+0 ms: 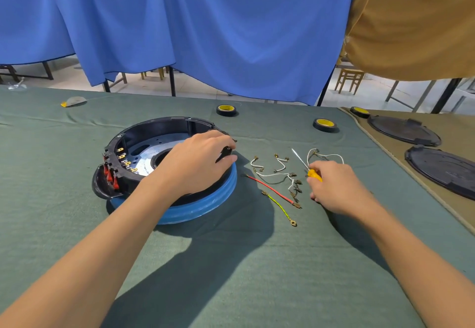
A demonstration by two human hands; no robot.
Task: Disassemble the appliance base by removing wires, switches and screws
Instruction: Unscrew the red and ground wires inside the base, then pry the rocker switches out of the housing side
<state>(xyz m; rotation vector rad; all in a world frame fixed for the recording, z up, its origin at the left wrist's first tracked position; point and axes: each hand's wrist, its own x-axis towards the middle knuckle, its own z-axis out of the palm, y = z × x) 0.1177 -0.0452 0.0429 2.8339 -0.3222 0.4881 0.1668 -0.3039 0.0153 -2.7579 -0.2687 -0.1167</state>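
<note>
Green tabletop (231,263) holds loose wires (272,173); left hand (198,163) grips appliance base (159,127) rim, right hand (336,186) curls round screwdriver (314,174): screws likely next, tip must seat.

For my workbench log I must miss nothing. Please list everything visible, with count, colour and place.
appliance base: one, black with a blue band, left of centre on the green cloth
switches: red, count unclear, on the base's left side
white wires: several, right of the base
red wire: one, beside them
yellow-green wire: one, nearest the person
screwdriver: one, yellow handle, by the wires
tape rolls: three, black and yellow, far side
round covers: two, black, right
blue curtain: one, behind
left hand: grips the base's right rim
right hand: grips the screwdriver
</note>
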